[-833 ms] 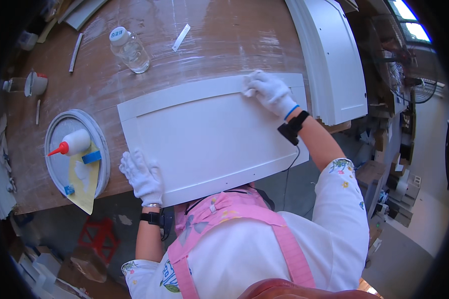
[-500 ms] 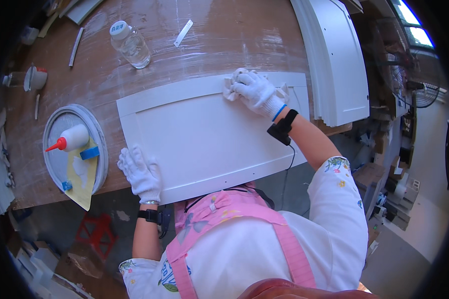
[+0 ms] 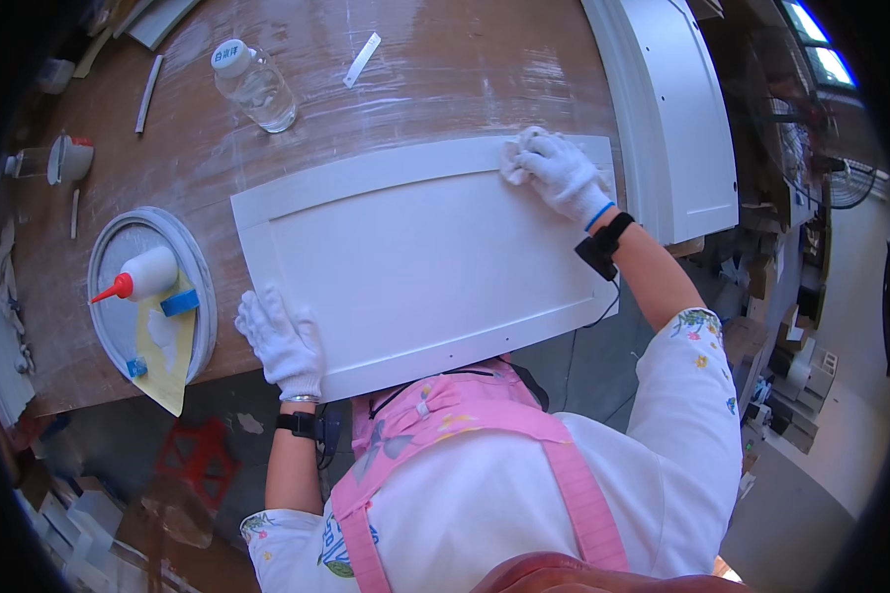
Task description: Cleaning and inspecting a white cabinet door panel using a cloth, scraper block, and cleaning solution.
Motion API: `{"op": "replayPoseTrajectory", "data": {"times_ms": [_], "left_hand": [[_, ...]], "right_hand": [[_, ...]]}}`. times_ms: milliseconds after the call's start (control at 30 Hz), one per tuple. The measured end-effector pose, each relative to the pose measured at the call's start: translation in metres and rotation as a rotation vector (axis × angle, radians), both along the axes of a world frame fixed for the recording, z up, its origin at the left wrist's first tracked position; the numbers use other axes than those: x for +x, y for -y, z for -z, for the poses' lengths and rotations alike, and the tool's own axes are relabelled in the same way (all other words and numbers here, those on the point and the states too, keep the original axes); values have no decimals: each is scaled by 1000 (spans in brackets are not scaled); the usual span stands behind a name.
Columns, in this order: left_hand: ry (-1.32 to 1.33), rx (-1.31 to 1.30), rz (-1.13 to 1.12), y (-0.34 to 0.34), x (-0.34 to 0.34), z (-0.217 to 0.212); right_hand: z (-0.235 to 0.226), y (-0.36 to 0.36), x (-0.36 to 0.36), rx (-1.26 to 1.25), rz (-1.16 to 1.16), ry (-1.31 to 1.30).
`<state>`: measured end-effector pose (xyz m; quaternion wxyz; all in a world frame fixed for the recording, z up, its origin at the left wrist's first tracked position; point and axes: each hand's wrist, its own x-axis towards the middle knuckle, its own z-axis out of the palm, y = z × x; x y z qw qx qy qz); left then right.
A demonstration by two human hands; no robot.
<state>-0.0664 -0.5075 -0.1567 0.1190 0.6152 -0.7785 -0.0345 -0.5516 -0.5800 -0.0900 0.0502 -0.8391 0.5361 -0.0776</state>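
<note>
Right fingers: the white-gloved right hand (image 3: 562,173) had its fingers (image 3: 536,158) curled down on a small crumpled white cloth (image 3: 517,158), pressing it on the far frame edge of the panel
Left fingers: the white-gloved left hand (image 3: 280,339) lay flat, fingers spread and gripping nothing, on the panel's near left corner
Panel: the white rectangular wooden door panel (image 3: 420,262) lay flat on the dusty brown wooden surface (image 3: 445,69), its near edge overhanging
Nearby: a clear plastic bottle with white cap (image 3: 254,86) stood beyond the panel; a round grey lid (image 3: 203,296) to the left carried a white squeeze bottle with red nozzle (image 3: 138,279); a second white door panel (image 3: 677,109) lay at right
</note>
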Motion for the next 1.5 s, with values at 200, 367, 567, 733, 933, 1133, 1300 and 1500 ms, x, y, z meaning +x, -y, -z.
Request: {"op": "replayPoseTrajectory", "data": {"times_ms": [200,367,567,733,933,1133,1300,1500], "left_hand": [[-7,-14,13,3,-5,1],[12,6,23,1,0,3],[18,-14,21,5,-9,-3],[40,-1,11,2,-7,-5],[47,3,-3,-1,-3,-2],[14,-9,-10,-2,-4,2],[-42,-31,1,1,-2,5],[-8,46,-45,-5,-2,8]], "right_hand": [[8,1,50,-91,67,47],[13,19,101,-107,109,222],[35,-28,-118,-86,1034,143],[19,-7,-35,-8,1091,52],[11,-3,-61,5,1099,49],[39,11,-116,167,1459,-99],[57,9,-118,28,1231,-67],[71,64,-28,-96,669,146]]}}
